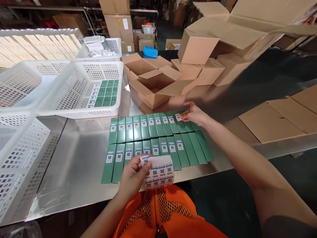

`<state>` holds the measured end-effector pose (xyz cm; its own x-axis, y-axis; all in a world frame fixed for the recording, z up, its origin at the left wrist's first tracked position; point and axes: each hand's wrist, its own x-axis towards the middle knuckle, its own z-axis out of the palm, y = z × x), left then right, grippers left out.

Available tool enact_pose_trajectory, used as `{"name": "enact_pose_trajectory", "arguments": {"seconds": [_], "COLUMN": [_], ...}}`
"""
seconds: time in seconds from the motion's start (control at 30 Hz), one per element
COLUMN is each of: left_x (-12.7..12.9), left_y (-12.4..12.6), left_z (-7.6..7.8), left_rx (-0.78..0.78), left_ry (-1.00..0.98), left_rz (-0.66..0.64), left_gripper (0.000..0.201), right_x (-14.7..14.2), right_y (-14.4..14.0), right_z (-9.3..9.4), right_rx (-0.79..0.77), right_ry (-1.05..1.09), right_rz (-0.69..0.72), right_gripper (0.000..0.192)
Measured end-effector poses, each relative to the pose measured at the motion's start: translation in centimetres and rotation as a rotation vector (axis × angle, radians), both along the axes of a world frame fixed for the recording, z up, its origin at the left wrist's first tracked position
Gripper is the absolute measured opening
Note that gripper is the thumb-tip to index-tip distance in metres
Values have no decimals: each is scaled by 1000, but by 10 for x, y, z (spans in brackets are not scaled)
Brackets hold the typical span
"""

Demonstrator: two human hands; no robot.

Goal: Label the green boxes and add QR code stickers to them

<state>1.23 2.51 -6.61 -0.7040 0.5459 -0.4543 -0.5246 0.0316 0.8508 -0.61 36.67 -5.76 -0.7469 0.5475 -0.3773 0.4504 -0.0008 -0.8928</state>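
Note:
Two rows of narrow green boxes [129, 130] lie side by side on the metal table. Most carry a small white-and-blue QR code label near the top; several at the right end of both rows are plain. My left hand [133, 173] grips a sheet of QR code labels [162, 171] over the front row, thumb on top, hiding parts of the boxes beneath. Over the back row, my right hand [194, 114] has its fingertips closed on the edge of a single label [178, 117], which is against a green box. Whether that label is fully stuck down I cannot tell.
White perforated baskets [99, 112] stand at the left, one with green boxes [107, 93] inside. Open cardboard cartons [158, 99] sit behind the rows, with more boxes [198, 46] stacked beyond. Flat cardboard [272, 122] lies at the right.

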Motion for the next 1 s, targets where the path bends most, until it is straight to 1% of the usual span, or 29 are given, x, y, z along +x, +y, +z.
{"name": "enact_pose_trajectory", "arguments": {"seconds": [0.13,0.23,0.27,0.33,0.37,0.4,0.43,0.5,0.53,0.6,0.67,0.73,0.77,0.83,0.9,0.93,0.97,1.0], "left_x": [-3,-5,-5,-5,-5,-5,-5,-6,-6,-8,-9,-10,-11,-12,-12,-12,-12,-11], "left_y": [-4,-4,-4,-3,-2,-1,0,2,3,4,2,-3,-5,-8,-9,-9,-9,-9], "left_z": [-7,-9,-9,-8,-7,-6,-5,-3,-1,0,0,-2,-4,-8,-12,-13,-14,-14], "left_rx": [17,30,39,57,67,75,82,96,103,121,134,163,187,215,185,157,131,112], "left_ry": [15,28,27,21,17,12,8,3,2,6,7,5,2,-6,-15,-16,-14,-13], "left_rz": [-73,-79,-72,-53,-42,-36,-32,-34,-34,-36,-47,-79,-87,-64,-19,-11,-18,-33], "left_gripper": [44,40,40,39,38,38,38,38,38,36,33,35,37,34,27,26,26,27], "right_x": [-4,-9,-11,-10,-7,-3,4,21,31,48,57,59,58,59,64,68,72,76], "right_y": [-5,-2,-1,-2,-6,-15,-28,-62,-82,-117,-142,-153,-155,-157,-158,-158,-157,-153], "right_z": [-2,3,6,12,15,19,22,29,32,35,33,25,20,13,14,18,24,31], "right_rx": [86,178,249,472,582,660,681,555,504,486,509,583,649,840,1022,1055,1029,948], "right_ry": [-77,-145,-178,-242,-251,-229,-170,43,163,323,448,592,671,832,955,996,1019,1009], "right_rz": [11,15,25,66,100,144,194,324,406,608,720,748,748,749,794,823,860,878], "right_gripper": [66,65,63,58,55,52,48,39,38,34,23,7,1,10,14,14,13,13]}}
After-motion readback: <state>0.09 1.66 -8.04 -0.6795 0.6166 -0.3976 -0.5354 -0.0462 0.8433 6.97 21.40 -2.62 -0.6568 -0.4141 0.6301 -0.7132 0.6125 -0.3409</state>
